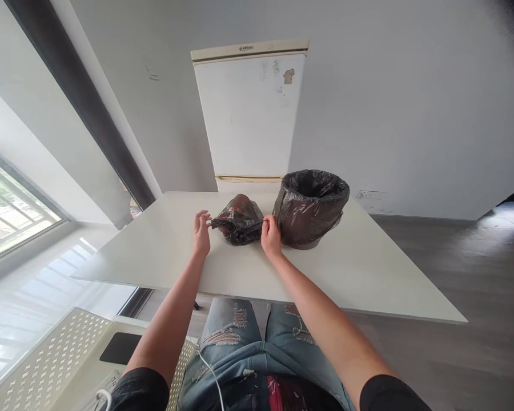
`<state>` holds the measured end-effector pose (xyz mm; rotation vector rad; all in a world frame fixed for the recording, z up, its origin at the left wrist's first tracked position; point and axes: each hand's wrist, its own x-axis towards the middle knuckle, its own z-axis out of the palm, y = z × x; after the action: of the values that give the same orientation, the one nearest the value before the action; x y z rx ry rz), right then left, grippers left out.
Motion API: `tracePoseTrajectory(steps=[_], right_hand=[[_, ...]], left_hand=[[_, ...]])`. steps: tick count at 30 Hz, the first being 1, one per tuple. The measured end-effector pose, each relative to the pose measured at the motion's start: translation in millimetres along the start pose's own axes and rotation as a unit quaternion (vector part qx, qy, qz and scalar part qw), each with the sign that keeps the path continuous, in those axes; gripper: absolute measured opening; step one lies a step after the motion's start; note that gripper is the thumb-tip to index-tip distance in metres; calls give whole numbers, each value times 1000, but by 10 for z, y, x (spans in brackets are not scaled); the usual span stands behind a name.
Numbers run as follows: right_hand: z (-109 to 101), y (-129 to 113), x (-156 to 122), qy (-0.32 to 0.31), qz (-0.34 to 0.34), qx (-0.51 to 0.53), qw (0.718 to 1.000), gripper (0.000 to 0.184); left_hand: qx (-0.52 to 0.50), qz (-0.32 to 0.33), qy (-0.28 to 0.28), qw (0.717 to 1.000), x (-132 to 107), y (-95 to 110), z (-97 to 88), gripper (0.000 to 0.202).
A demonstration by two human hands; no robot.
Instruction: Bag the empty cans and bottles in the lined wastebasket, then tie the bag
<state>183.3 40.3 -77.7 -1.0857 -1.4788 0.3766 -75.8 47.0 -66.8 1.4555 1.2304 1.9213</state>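
On the white table (240, 274) sits a filled black plastic bag (241, 220), with reddish-brown contents showing dimly through the thin film. My left hand (201, 233) pinches a gathered corner of the bag at its left side. At the opposite side, my right hand (271, 234) is closed on the other end, so the bag's top edge is drawn out between both hands. Just right of my right hand stands a round bin (310, 208), its mouth and sides covered by a black plastic liner. What exactly the filled bag contains I cannot make out.
A white refrigerator (251, 114) stands against the grey wall beyond the table. At the lower left is a cream perforated basket (64, 359) with a dark flat object (120, 348) in it. A white cable (212, 371) hangs by my legs. A window (12, 205) is far left.
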Motion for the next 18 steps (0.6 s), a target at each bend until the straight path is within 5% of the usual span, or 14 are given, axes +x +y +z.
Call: tracePoseTrajectory(steps=[2,4,12,18], right_hand=[[-6,-27,5,-10,-16,2,1000,26],[-10,-59,3,-23,-35,3,999,26],[2,-90,-29,-17,-59,-19,998,21],[-51,-97,-31,37,-29,-43,998,27]], left_hand=[[18,6,-112,994,-40,33,48,44],[35,8,-160,986,-66,46,95,43],[-41,-39,-15,998,-9,7,5,40],[-127,-75,-55,988,32,22,10,53]])
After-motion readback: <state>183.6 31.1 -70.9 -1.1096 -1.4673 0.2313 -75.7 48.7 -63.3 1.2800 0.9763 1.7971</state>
